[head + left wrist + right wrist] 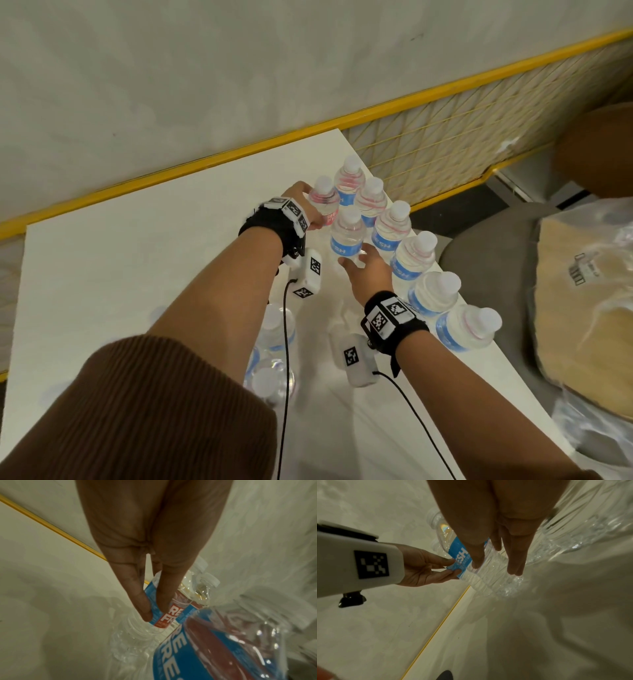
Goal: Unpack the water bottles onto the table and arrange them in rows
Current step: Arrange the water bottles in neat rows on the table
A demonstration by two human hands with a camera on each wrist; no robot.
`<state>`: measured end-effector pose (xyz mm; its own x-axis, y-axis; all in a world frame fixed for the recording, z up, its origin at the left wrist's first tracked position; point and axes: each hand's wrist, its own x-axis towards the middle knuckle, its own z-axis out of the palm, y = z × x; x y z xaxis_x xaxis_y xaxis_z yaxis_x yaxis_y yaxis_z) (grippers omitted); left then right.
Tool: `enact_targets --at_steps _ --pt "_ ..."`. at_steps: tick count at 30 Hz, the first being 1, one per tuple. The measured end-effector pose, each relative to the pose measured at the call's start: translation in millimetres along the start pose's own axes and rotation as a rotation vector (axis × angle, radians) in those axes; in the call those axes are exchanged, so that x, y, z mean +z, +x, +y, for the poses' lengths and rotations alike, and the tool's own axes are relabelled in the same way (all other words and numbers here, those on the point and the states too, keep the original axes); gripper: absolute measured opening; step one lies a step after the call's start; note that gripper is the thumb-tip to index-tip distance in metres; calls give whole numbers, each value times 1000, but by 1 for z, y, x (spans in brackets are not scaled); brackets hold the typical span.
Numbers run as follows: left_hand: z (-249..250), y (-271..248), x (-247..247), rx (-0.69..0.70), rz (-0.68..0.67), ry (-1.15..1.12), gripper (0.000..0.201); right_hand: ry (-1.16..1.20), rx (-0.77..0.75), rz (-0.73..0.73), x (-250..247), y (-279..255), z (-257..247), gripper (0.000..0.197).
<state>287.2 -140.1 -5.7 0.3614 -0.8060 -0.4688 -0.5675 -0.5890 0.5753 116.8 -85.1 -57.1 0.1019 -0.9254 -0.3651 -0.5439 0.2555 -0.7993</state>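
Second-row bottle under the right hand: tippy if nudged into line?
The bottle, held by the right hand, stands tall and narrow, so a high push would probably tip it; push low. It looks full, so likely heavy enough to slide steadily. The row of bottles stands close beside; a tip could topple them.

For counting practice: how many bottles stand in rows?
8: six bottles along the table's right edge, one at the left hand, one at the right hand. More sit half-hidden under the left arm.
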Motion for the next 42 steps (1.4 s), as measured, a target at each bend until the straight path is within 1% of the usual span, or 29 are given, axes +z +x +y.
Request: enact_targets --at_steps 3,4,7,11,13,16,19,29,34,42 --pt "3 -8 -5 39 -33 -72 91 -2 13 -18 0 0 -3 61" --pt "5 -12 -8 64 -48 -108 92 -2 16 -22 1 -1 -4 62" --pt "4 -17 -12 88 -86 -178 80 -12 22 -11 2 -2 -7 65" --pt "-1 -20 -12 87 -89 -229 67 -18 -6 -2 3 -3 -9 62" --pt "0 -22 -12 89 -96 -256 68 -38 -21 -8 3 -3 -9 63" --pt "0 -21 -11 86 -134 -286 78 -49 -23 1 4 -4 -9 64" --pt "1 -21 -11 93 -152 -271 78 -31 -13 16 5 -4 -9 63" --pt "6 -20 -10 85 -109 -311 70 -9 5 34 12 4 -16 63" --pt "6 -18 -10 90 -56 -310 66 -25 15 25 14 10 -21 63" --pt "9 -22 -12 85 -69 -284 68 -72 30 10 13 17 -21 63"
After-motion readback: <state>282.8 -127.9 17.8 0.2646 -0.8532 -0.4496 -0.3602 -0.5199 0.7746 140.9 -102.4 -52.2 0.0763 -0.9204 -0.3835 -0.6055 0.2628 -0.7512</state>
